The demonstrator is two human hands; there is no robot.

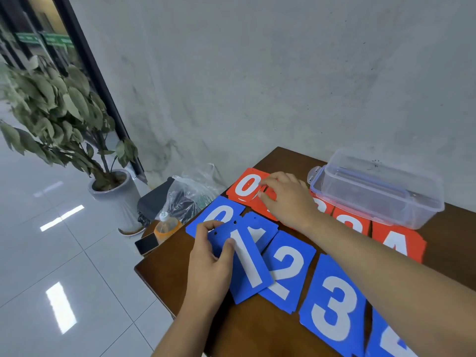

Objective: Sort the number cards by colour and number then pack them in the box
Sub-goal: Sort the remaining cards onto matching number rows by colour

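**Number cards, two colours, laid out on a brown tabletop**

- Tabletop (257,331): dark brown wood, its far edge against a grey wall.
- Blue row, nearer the person, running from the left edge towards the near right: blue 0 card (219,212), second blue 1 card (262,228), blue 2 card (288,266), blue 3 card (332,305). One more blue card (391,343) is cut off by the bottom of the view, numeral unreadable.
- Held blue 1 card (247,269): tilted, overlapping the blue 0, the second blue 1 and the blue 2.
- Left hand (208,264): grips the held blue 1 card, thumb pressed on its face, fingers curled round its left edge.
- Red row, behind the blue row: red 0 card (246,186) at the far left. Next come two red cards (347,222) largely hidden by the forearm and the box. The red 4 card (396,243) is at the right.
- Right hand (286,197): reaches across the blue row, fingers bent down, thumb and forefinger pinching the right edge of the red 0 card.
- Clear plastic box (381,191): open, standing at the far right of the tabletop on its blue-trimmed lid (315,179), just behind the red row.
- Beside the tabletop's left edge, lower down: bottle of orange liquid (166,226), phone (146,243), plastic bag (190,194), potted plant (64,104).
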